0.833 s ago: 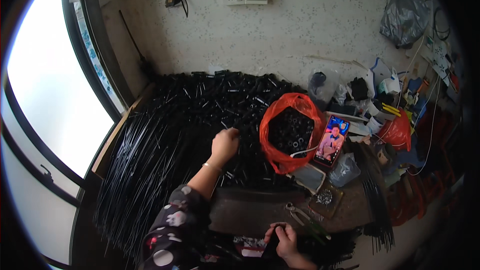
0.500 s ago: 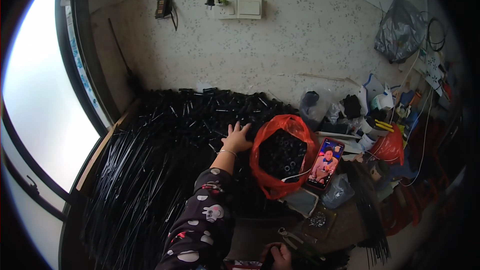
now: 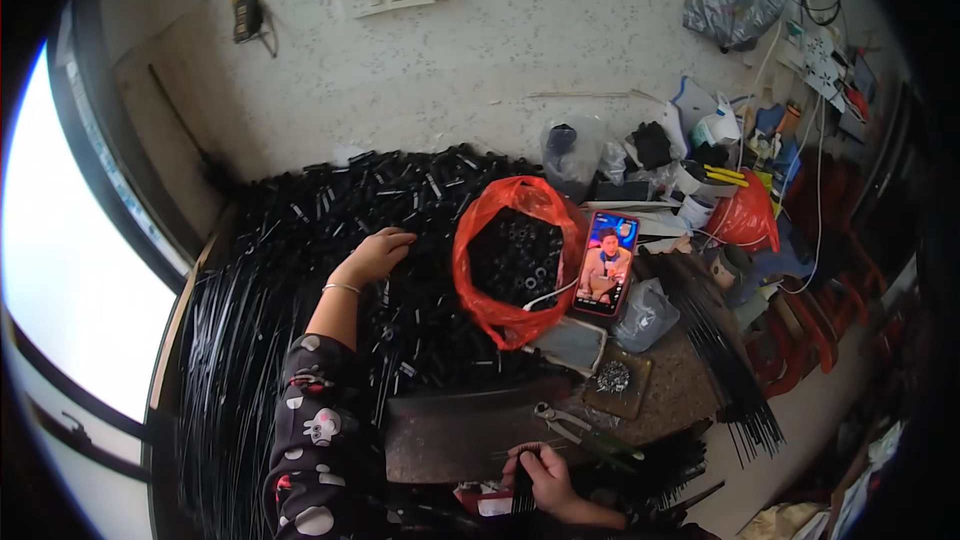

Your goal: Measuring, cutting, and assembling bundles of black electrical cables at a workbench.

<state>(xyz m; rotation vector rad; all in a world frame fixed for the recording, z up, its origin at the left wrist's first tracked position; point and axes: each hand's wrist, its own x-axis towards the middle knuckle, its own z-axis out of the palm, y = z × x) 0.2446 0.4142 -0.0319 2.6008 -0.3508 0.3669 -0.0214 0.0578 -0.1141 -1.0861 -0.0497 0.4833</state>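
Observation:
My left hand [image 3: 375, 254] reaches forward onto a big heap of short black tubes [image 3: 380, 210], fingers curled down among them; whether it grips any I cannot tell. Near the lower edge my right hand [image 3: 541, 471] is closed around a small bundle of thin black rods [image 3: 524, 485], held upright at the front edge of a dark work board [image 3: 450, 430]. To the right of my left hand stands a red plastic bag [image 3: 478, 280], open and filled with small black parts.
A phone [image 3: 605, 262] with a lit screen leans beside the red bag. Pliers [image 3: 565, 423] lie on the board. Long black rods [image 3: 225, 360] pile up at the left by the window. More rods [image 3: 715, 335], bags and clutter fill the right side.
The view has tilted down and closer. My left hand stayed reaching into the black tube heap, shifting slightly left of the red bag. My right hand remains low with its bundle.

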